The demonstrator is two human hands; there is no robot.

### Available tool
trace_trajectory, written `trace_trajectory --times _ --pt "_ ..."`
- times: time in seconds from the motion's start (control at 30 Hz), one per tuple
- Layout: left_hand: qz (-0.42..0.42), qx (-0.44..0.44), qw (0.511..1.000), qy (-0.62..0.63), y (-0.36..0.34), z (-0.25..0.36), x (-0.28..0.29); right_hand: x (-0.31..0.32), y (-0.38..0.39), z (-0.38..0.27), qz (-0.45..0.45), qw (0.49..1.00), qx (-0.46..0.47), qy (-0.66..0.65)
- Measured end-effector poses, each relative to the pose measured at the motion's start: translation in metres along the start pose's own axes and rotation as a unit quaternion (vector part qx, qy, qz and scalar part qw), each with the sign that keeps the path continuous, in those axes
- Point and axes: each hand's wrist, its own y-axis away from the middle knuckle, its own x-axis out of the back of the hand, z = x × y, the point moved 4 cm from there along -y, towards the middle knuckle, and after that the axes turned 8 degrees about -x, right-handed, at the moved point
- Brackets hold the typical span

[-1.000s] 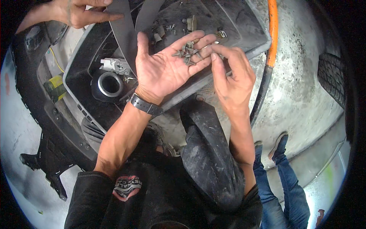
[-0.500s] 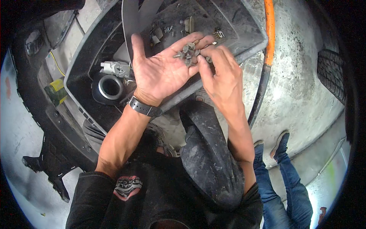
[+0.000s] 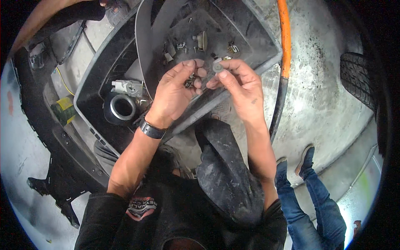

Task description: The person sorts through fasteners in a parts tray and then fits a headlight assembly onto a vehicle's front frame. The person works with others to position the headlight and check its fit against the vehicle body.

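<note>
1. Several small screws [image 3: 191, 80] sit in the left hand [image 3: 175, 89], its fingers curled around them.
2. One screw [image 3: 217, 67] is pinched in the right hand [image 3: 245, 85], thumb against forefinger.
3. Both are above a dark bin [image 3: 225, 39].

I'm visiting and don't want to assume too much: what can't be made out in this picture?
In the head view:
Small dark-grey fasteners in the left hand: uncountable, partly hidden by its curled fingers.
Round grey fastener in the right hand: partly covered by thumb and forefinger.
Tiny silvery pieces in the dark grey plastic tray: too small to identify.
Orange-and-black hose: upper end cut off by the top edge.
</note>
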Motion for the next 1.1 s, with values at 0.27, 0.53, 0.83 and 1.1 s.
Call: trace_trajectory --times 0.27,0.53,0.83,1.1 --pt "-0.023 0.039 0.998 0.033 0.002 -0.007 0.018 -0.012 0.000 -0.001 0.088 0.929 0.145 0.329" --pt "0.026 0.032 0.997 -0.061 0.013 -0.011 0.016 -0.024 0.003 -0.003 0.072 0.862 0.238 0.441" --pt "0.071 0.047 0.995 -0.060 0.012 -0.021 0.039 -0.025 0.003 0.005 0.073 0.828 0.249 0.497" --pt "0.076 -0.003 0.995 -0.060 0.002 -0.022 0.043 -0.024 -0.002 0.005 0.087 0.830 0.244 0.494"
